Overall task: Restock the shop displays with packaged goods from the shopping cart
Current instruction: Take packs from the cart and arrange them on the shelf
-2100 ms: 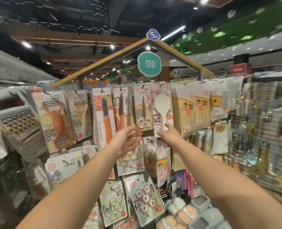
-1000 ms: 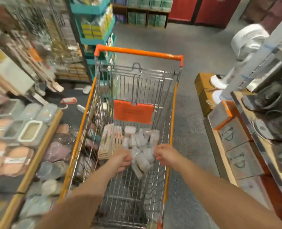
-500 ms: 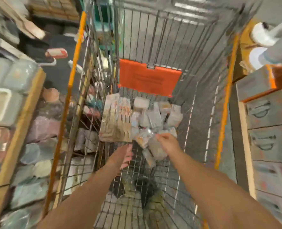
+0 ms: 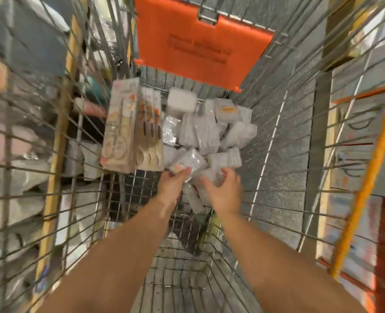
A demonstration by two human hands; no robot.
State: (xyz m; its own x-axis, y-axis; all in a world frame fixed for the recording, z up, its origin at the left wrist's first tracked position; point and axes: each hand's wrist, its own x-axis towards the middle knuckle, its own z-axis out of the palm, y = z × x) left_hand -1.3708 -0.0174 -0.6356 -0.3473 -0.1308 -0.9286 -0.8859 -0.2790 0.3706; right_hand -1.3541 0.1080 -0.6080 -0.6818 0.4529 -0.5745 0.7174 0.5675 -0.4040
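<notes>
Both my arms reach down into the wire shopping cart. On its floor lies a heap of several clear plastic packets, and beside them on the left a stack of long carded utensil packs. My left hand grips one clear packet at the near edge of the heap, thumb on top. My right hand hovers just right of it over another packet, fingers spread and slightly curled, holding nothing that I can see.
An orange plastic flap hangs at the cart's far end. Shelves of goods show through the left cart wall. Wooden crates stand to the right beyond the orange-edged cart rim.
I turned from the hanging display to the cart and leaned in. Both hands went down to the packet heap, and my left hand took hold of a clear packet.
</notes>
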